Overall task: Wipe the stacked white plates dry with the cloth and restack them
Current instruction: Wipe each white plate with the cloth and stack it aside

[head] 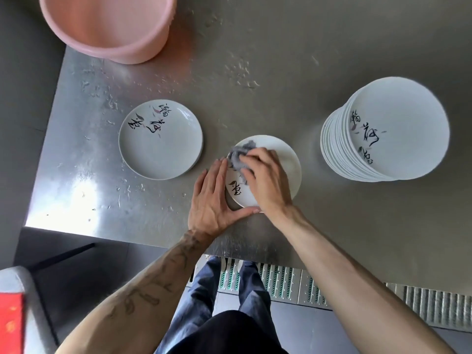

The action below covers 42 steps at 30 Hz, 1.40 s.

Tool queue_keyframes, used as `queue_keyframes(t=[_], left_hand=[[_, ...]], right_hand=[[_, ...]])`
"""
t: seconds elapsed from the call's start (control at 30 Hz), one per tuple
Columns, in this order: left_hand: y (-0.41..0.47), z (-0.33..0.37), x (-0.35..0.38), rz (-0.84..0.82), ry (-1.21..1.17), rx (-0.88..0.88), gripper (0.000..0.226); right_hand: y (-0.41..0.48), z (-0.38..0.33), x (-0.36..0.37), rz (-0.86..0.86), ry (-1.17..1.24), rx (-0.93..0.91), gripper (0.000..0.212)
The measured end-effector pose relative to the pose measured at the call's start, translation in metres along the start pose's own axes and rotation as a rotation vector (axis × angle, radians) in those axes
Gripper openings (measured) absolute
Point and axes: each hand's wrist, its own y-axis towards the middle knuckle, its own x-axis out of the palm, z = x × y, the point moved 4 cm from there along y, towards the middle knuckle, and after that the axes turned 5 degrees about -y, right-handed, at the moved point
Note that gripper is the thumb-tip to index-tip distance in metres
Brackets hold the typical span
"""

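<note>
A white plate (286, 159) with dark brush lettering lies flat on the steel desk (281, 60), near its front edge and between two piles of the same ware. The left hand (212, 198) rests against the plate's left rim, fingers straight and together and the thumb stretched along the near rim; its grip is released, only touching the plate. The right hand (268, 180) lies on top of the plate, its fingers bent over a crumpled grey cloth (238, 154), so this grip is grasping the cloth and pressing it onto the plate's far-left part.

To the left, well apart from the plate, sits a low pile of plates (161, 149), face up. To the right stands a tall stack of plates (398, 123), leaning slightly in the wide-angle view. A pink bucket (107, 26) stands at the desk's far left corner. Water drops and streaks (240, 67) are scattered over the desk's surface. Below the front edge, the person's blue trousers (204, 297) and a floor grate (281, 279) show, with a red object (10, 318) at the lower left corner.
</note>
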Motion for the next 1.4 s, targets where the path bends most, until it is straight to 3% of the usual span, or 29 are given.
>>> queue_keyframes(t=[0.23, 0.43, 0.57, 0.7, 0.77, 0.9, 1.0, 1.13, 1.27, 1.4], left_hand=[[0.000, -0.001, 0.000, -0.012, -0.014, -0.018, 0.129], [0.000, -0.002, 0.003, -0.012, 0.010, -0.010, 0.129], [0.000, -0.003, 0.004, 0.018, 0.026, 0.024, 0.118], [0.001, -0.003, 0.004, 0.007, 0.009, 0.006, 0.126], [0.001, -0.003, 0.002, 0.007, -0.011, -0.001, 0.130], [0.001, -0.001, 0.001, 0.005, -0.024, 0.000, 0.131], [0.002, -0.001, 0.001, 0.010, -0.017, 0.005, 0.129], [0.001, -0.002, 0.002, 0.011, 0.015, 0.004, 0.121], [0.003, -0.002, 0.002, -0.001, 0.002, -0.009, 0.125], [0.000, -0.004, 0.003, 0.010, 0.010, 0.006, 0.117]], right_hand=[[-0.010, 0.056, -0.032, 0.222, -0.098, 0.262, 0.033], [-0.005, 0.020, -0.013, 0.115, -0.031, 0.256, 0.022], [-0.013, -0.009, 0.005, -0.110, 0.152, 0.159, 0.025], [-0.019, 0.009, -0.015, 0.058, 0.415, 0.339, 0.024], [-0.016, 0.026, -0.024, 0.169, 0.304, 0.399, 0.020], [-0.005, 0.045, -0.025, 0.175, 0.108, 0.448, 0.025], [0.008, 0.025, -0.014, 0.185, 0.070, 0.378, 0.027], [-0.006, -0.012, 0.012, -0.002, 0.079, 0.120, 0.032], [-0.002, 0.008, 0.007, 0.072, 0.076, 0.224, 0.033], [-0.024, -0.008, 0.014, -0.080, 0.092, 0.065, 0.034]])
